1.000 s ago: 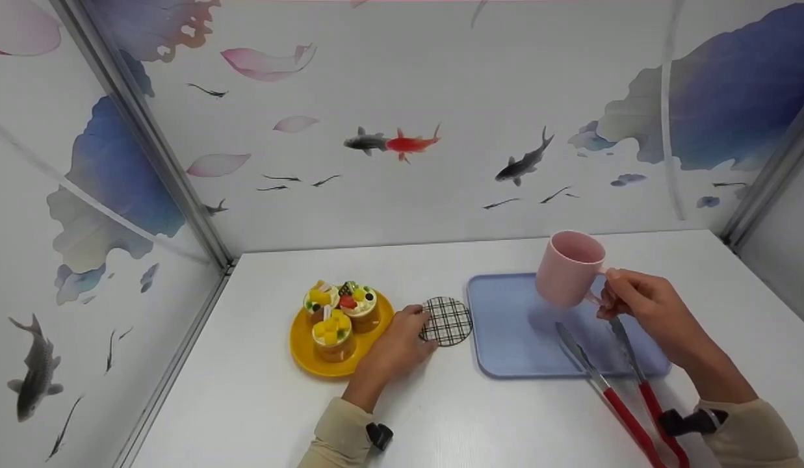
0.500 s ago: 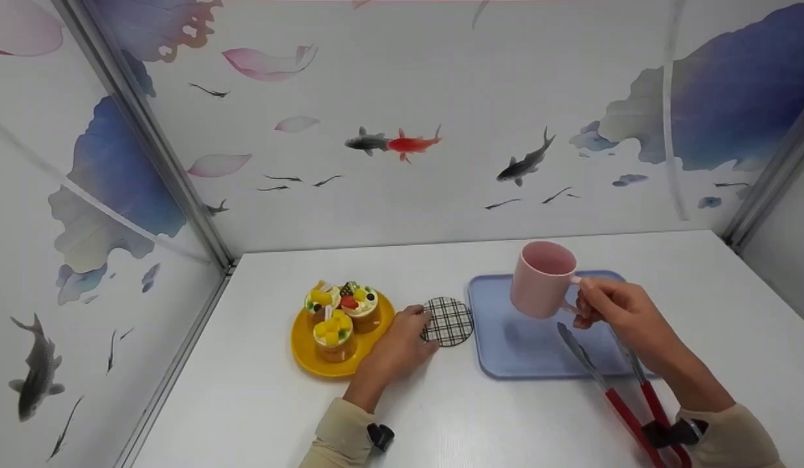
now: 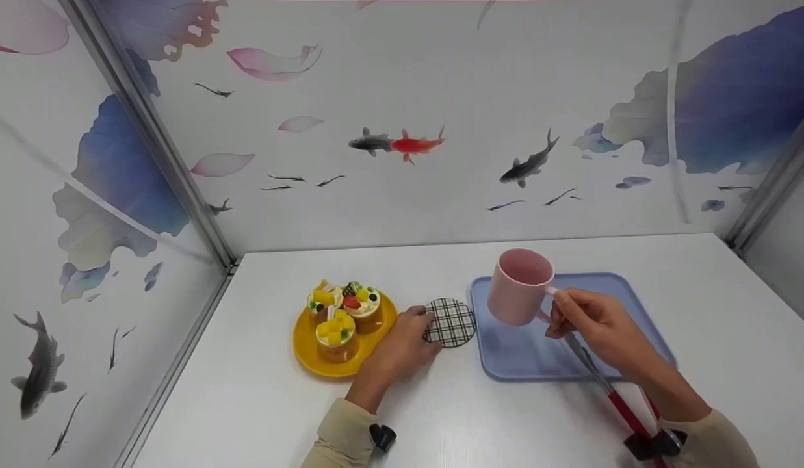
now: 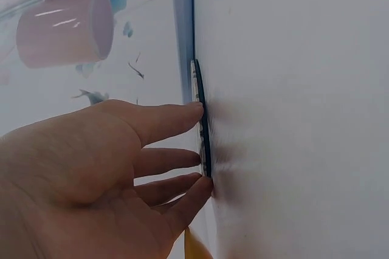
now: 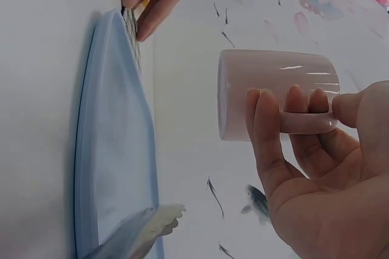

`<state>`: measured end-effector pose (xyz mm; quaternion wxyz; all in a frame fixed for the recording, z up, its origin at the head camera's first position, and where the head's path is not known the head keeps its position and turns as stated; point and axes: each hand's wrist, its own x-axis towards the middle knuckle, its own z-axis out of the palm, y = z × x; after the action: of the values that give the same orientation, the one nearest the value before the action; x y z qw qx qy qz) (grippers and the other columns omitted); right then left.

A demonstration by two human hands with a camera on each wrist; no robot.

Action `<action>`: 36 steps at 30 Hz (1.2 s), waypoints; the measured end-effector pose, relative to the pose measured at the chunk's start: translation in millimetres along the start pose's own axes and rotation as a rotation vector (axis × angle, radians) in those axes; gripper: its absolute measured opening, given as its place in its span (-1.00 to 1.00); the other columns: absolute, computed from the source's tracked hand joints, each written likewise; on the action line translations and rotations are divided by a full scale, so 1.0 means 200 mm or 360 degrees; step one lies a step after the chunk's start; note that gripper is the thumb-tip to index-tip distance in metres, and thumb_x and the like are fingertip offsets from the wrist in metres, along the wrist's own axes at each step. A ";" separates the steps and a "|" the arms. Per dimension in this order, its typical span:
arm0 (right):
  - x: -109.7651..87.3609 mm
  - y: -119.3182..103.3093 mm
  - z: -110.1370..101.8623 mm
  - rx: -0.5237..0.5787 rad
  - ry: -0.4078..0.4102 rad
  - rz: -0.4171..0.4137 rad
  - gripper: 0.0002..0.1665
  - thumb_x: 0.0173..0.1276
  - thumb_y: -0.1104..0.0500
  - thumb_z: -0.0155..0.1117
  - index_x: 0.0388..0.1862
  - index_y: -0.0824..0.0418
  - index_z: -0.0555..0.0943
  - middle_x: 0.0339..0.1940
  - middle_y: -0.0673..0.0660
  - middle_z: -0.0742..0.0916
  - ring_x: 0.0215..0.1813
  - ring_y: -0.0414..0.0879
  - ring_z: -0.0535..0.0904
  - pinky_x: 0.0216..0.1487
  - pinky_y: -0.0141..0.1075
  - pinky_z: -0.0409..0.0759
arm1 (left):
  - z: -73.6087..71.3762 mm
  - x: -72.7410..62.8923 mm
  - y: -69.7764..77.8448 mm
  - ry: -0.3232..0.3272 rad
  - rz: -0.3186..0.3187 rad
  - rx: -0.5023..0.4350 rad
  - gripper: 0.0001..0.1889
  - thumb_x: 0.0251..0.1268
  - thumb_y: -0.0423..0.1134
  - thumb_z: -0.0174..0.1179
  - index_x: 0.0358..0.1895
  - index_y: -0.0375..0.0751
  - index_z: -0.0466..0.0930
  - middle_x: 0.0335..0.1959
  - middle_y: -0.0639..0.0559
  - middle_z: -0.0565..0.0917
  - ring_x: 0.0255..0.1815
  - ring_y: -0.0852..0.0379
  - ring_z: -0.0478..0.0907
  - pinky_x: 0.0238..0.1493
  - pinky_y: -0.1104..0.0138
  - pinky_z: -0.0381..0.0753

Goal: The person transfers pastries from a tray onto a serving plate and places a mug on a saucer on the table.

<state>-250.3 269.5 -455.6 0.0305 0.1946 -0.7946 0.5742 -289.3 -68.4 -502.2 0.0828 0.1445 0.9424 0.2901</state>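
My left hand (image 3: 405, 348) holds a round plaid coaster (image 3: 453, 323) by its near edge, with thumb and fingers spread along the rim. The coaster lies flat on the white table, as the left wrist view shows edge-on. My right hand (image 3: 596, 328) grips the handle of a pink mug (image 3: 518, 299). This mug hangs upright, slightly tilted, above the left part of a blue tray (image 3: 525, 356). In the right wrist view, thumb and fingers close round the mug's handle (image 5: 309, 123).
Left of the coaster stands a yellow plate (image 3: 304, 354) with 3 fruit-topped cupcakes (image 3: 337, 331). Red-handled tongs (image 3: 626, 411) lie over the tray's front edge, partly hidden under the right arm. A painted wall (image 3: 408, 201) rises behind the table.
My right hand has carried the mug leftward and a little nearer, from over the tray's middle to its left side. The left hand and coaster have stayed in place.
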 end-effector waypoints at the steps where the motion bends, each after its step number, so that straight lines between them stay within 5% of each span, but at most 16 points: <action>1: 0.00 0.00 0.01 -0.0003 0.0009 -0.0006 -0.66 0.75 0.14 0.13 -0.14 0.40 0.63 -0.29 0.28 0.70 -0.21 0.10 0.80 -0.08 -0.20 0.89 | 0.00 0.00 0.00 -0.0002 0.0004 0.0002 -0.40 0.56 -0.10 0.33 0.55 -0.20 0.50 0.69 -0.21 0.35 0.66 -0.22 0.36 0.66 -0.11 0.42; 21: 0.11 0.02 0.22 0.0006 0.0091 -0.0023 -0.62 0.73 0.08 0.17 -0.27 0.31 0.61 -0.34 0.26 0.71 -0.26 0.05 0.80 -0.12 -0.23 0.89 | 0.00 0.02 0.00 -0.0021 -0.0042 0.0040 -0.37 0.55 -0.11 0.35 0.59 -0.20 0.47 0.69 -0.20 0.36 0.66 -0.21 0.37 0.66 -0.09 0.43; 36: 0.16 0.11 0.38 -0.0070 -0.0038 0.0072 -0.53 0.74 -0.04 0.15 -0.13 0.36 0.67 -0.30 0.20 0.75 -0.19 0.00 0.82 -0.02 -0.34 0.85 | 0.01 0.02 0.01 -0.0023 -0.0131 -0.0029 -0.32 0.52 -0.13 0.39 0.61 -0.20 0.41 0.65 -0.16 0.43 0.65 -0.15 0.40 0.67 -0.06 0.43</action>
<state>-273.3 195.8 -492.4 0.0123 0.1827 -0.8117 0.5547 -292.1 -64.8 -502.0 0.1027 0.1070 0.9443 0.2939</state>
